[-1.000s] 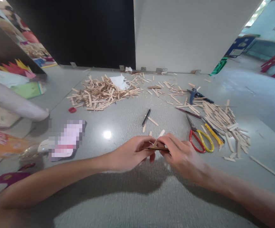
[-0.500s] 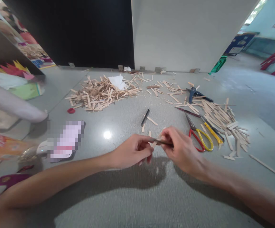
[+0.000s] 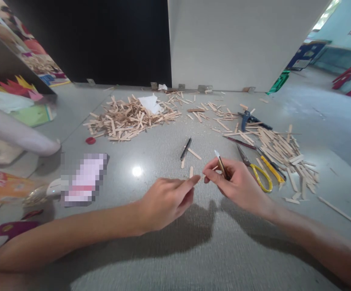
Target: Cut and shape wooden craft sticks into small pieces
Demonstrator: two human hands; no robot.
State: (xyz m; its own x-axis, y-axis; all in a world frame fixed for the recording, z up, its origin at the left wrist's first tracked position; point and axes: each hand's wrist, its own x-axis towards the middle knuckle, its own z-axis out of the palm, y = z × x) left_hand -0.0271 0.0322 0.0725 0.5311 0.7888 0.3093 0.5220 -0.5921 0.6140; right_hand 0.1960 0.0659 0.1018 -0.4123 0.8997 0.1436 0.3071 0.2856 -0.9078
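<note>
My right hand (image 3: 234, 180) is closed around a slim craft knife (image 3: 221, 163), its dark handle between the fingers and its pale pointed tip tilted up and to the left. The thumb and index fingertip of that hand meet just left of the knife. Facing them closely, my left hand (image 3: 171, 202) has its thumb and index finger pressed together; whatever lies in the pinch is hidden or too small to name. Just beyond the left fingertips, a short wooden stick (image 3: 191, 171) rests on the table. Farther back, a black pen-like tool (image 3: 186, 148) lies across thin wooden sticks (image 3: 194, 154).
A big heap of wooden stick pieces (image 3: 127, 121) lies back left, another pile (image 3: 280, 147) at right. Scissors (image 3: 264, 178), a yellow cutter (image 3: 270, 167) and blue-handled pliers (image 3: 245, 120) lie right. A phone (image 3: 87, 178) lies left. An upright panel (image 3: 238, 44) bounds the back.
My right hand has turned, swinging the knife from lying across the left fingertips to pointing upward. My left hand has moved slightly down and closed its fingers; the light wood piece between the hands is out of sight.
</note>
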